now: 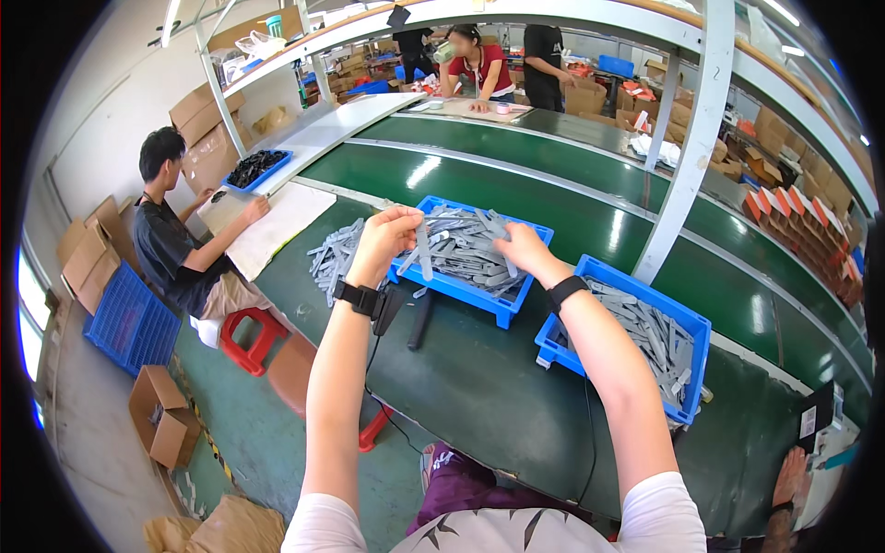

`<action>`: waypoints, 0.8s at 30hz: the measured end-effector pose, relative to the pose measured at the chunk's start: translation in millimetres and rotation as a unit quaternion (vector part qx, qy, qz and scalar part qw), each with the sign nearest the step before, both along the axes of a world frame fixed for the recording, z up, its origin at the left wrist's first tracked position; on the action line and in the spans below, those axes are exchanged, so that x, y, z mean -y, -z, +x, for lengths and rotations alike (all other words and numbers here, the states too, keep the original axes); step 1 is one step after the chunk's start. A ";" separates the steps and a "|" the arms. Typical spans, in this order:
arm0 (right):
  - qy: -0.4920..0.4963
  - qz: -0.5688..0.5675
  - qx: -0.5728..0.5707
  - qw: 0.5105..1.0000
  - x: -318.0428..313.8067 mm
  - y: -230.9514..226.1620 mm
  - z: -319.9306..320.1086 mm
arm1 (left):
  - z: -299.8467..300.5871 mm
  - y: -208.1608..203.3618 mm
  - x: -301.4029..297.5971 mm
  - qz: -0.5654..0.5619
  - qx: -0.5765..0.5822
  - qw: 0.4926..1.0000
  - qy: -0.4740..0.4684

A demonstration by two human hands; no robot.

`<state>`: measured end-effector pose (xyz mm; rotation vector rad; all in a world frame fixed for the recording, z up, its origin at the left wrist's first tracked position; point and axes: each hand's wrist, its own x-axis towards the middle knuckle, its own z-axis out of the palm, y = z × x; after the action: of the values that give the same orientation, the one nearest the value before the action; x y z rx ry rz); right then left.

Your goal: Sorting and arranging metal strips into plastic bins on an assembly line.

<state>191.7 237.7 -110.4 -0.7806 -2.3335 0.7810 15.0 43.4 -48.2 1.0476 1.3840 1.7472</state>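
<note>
My left hand (395,236) pinches a flat grey strip (424,254) that hangs down over the left side of a blue plastic tray (470,300). Many similar grey strips (466,247) fill this tray. Above its right side, my right hand (524,247) is closed on another grey strip (494,225), whose far end sticks out from the fingers. A loose heap of grey strips (336,256) lies on the table left of the tray. A slim black bar (420,321) rests in front of the tray. Dark bands circle both my wrists.
A second blue tray (564,358) of grey strips stands to the right. Beyond the trays runs a green conveyor belt (553,184), with a white metal post (687,157) beside it. A person (171,221) sits at the left near a blue tray of black parts (256,171). Another person's hand (790,477) shows at lower right.
</note>
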 end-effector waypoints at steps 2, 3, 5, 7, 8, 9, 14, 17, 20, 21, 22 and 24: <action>-0.012 0.096 0.077 0.992 9.8 0.0 0.9 | 4.6 0.4 2.4 0.008 0.011 1.000 0.005; -0.009 0.119 0.088 0.989 14.0 1.2 1.4 | 7.8 0.8 3.8 0.015 0.024 1.000 0.008; -0.012 0.125 0.140 0.982 18.6 1.3 0.9 | 16.8 3.1 6.4 0.019 0.038 0.999 0.009; -0.003 0.155 0.205 0.966 25.4 -0.8 0.3 | 24.4 6.2 10.4 0.019 0.060 0.998 0.005; -0.004 0.177 0.194 0.965 24.8 2.5 -2.0 | 26.7 7.0 13.1 0.019 0.059 0.998 0.011; 0.006 0.175 0.159 0.972 25.9 3.0 -3.5 | 29.3 7.5 15.5 0.016 0.053 0.998 0.005; 0.060 0.101 -0.025 0.993 35.8 -22.5 12.0 | 56.2 2.6 22.5 0.025 0.056 0.998 0.019; 0.013 0.028 -0.183 0.983 24.5 -29.1 30.2 | 77.3 0.9 17.9 0.026 0.056 0.997 0.047; -0.082 -0.244 -0.190 0.947 50.1 -55.6 74.9 | 92.6 1.4 18.4 0.034 0.060 0.995 0.077; -0.090 -0.238 -0.165 0.953 49.9 -64.5 98.3 | 104.5 -1.8 12.3 0.029 0.058 0.993 0.101; -0.095 -0.279 -0.189 0.937 56.0 -68.2 113.5 | 113.5 -2.4 9.7 0.022 0.056 0.991 0.119; -0.143 -0.388 -0.271 0.869 60.2 -67.1 144.9 | 131.0 1.0 1.9 0.018 0.059 0.989 0.132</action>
<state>336.6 177.4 -43.4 -0.4113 -1.6008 1.8599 145.9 41.4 -49.3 1.0750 1.0915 1.6149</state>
